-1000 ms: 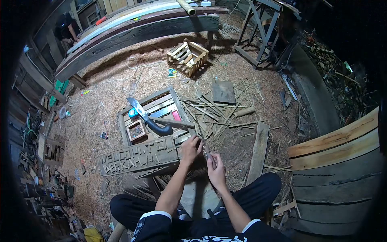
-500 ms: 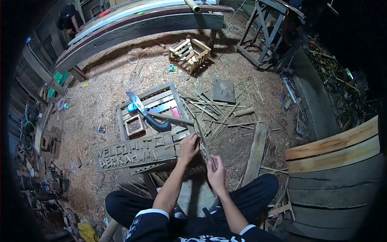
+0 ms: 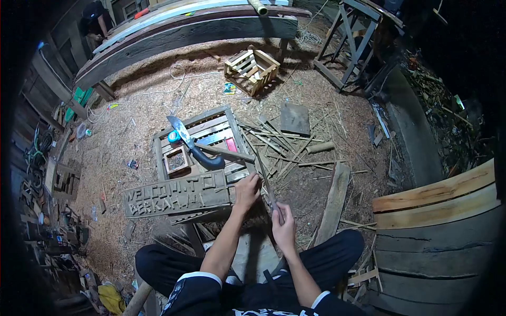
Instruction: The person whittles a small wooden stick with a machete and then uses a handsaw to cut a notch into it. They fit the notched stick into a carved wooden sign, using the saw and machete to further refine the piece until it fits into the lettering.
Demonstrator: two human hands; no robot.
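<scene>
My right hand (image 3: 284, 226) is closed around the lower end of a long, thin dark strip (image 3: 267, 185), which slants up and away past my left hand. Whether it is a blade or wood I cannot tell. My left hand (image 3: 247, 190) is closed beside the strip, at the right end of a wooden sign board (image 3: 176, 195) with raised stick letters; what its fingers pinch is hidden. Beyond it, a slatted wooden table (image 3: 158, 158) bears a machete (image 3: 182, 134) with a curved black handle, a wood piece (image 3: 226, 152), a blue-lidded round container (image 3: 173, 137) and a small wooden box (image 3: 176, 161).
Cut sticks (image 3: 274, 142), a square board (image 3: 294, 119) and a plank (image 3: 336, 203) lie right of the table. A slatted crate (image 3: 252, 71) stands ahead, before a long beam bench (image 3: 195, 39). Wide boards (image 3: 437, 231) are at right. Another person (image 3: 96, 20) bends at far left.
The view has shifted slightly. Both hands keep nearly the same place and hold, with the strip still slanting between them.
</scene>
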